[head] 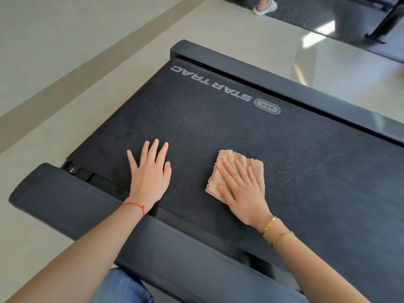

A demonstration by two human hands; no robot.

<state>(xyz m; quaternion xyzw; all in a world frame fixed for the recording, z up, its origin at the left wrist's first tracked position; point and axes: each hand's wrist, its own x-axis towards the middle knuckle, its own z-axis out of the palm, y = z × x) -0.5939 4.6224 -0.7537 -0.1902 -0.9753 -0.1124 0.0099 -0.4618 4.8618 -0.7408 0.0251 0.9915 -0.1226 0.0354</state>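
Crossing the near side rail (65,200), both arms reach the treadmill belt (207,127). The right hand (239,193) presses flat, fingers straight, on a squarish tan cloth (247,159) mid-belt, its edges askew to the belt's. The left hand (148,171) lies spread, empty, nearer the belt's end. Beyond sits the STAR TRAC logo (209,84).

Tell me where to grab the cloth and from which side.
Pinch the cloth at its far edge, coming down from above: it lies flat on the belt, the right hand presses its middle, and that edge is the barest.
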